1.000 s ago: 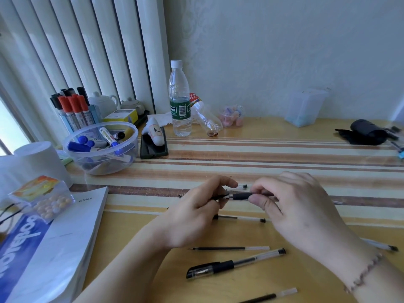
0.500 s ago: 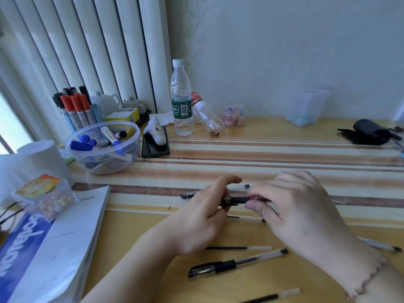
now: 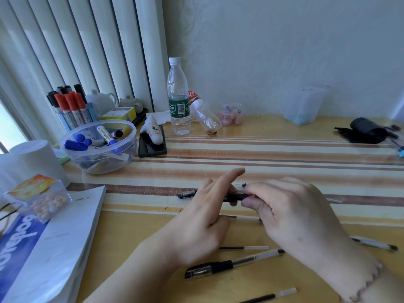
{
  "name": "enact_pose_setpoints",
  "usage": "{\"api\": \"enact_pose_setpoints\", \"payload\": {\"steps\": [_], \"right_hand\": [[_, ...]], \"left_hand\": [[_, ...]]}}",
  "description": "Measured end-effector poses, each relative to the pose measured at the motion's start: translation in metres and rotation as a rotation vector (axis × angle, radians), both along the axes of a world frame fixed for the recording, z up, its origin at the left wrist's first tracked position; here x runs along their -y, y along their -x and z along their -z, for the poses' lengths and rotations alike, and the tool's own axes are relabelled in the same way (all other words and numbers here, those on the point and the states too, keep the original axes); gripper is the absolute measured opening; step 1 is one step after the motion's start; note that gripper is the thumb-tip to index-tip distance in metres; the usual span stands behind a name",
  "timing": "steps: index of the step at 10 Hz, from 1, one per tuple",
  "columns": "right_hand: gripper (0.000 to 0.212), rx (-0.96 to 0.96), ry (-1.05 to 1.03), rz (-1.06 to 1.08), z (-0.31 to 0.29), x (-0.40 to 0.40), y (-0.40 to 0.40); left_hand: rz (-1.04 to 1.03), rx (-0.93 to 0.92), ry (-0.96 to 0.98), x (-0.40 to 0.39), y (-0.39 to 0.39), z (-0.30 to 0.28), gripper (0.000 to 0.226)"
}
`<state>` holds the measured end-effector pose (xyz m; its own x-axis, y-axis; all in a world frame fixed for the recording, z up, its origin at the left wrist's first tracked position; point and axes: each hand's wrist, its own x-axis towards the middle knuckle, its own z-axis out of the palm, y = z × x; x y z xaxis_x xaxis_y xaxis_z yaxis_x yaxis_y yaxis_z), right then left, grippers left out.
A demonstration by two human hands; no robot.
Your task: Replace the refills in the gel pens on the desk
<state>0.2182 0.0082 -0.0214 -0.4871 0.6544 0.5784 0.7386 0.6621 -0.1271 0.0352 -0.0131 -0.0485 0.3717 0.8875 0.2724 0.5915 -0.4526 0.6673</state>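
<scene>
gel pen point(image 3: 237, 196) sits level above the desk point(image 3: 284, 154), bridging the two hands at mid-frame. the right hand point(image 3: 293, 217) pinches its right end between thumb and fingers. the left hand point(image 3: 203, 219) meets the pen's left part, index finger stretched out straight and lifted; whether its thumb grips the barrel, i cannot tell. a capped pen point(image 3: 187, 194) lies on the desk just beyond the left hand. nearer the camera, under the wrists, lie a refill point(image 3: 243, 248), a second capped pen point(image 3: 231, 264) and another refill point(image 3: 271, 296). one more pen point(image 3: 375, 243) lies to the right of the right wrist. a bowl point(image 3: 98, 147) of markers stands far left, a bottle point(image 3: 178, 97) behind it.
</scene>
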Motion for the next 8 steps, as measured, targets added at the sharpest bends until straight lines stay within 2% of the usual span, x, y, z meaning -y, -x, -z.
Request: {"api": "enact_pose_setpoints", "payload": {"steps": [2, 3, 4, 6, 8], "right_hand": [[0.010, 0.038, 0.301, 0.326, -0.013, -0.039, -0.057], [0.013, 0.040, 0.506, 0.395, -0.010, -0.058, -0.089], [0.012, 0.102, 0.612, 0.426, -0.004, -0.063, -0.100], [0.016, 0.092, 0.649, 0.406, 0.007, -0.069, -0.100], [0.021, 0.002, 0.635, 0.400, 0.003, -0.066, -0.099]], "left_hand": [[-0.123, -0.112, -0.203, -0.012, 0.006, 0.002, 0.068], [-0.199, -0.127, -0.224, -0.017, 0.015, 0.005, 0.059], [-0.246, -0.151, -0.218, -0.021, 0.018, 0.008, 0.054], [-0.252, -0.132, -0.244, -0.023, 0.021, 0.010, 0.045], [-0.298, -0.003, -0.363, -0.022, 0.027, 0.007, 0.029]]}}
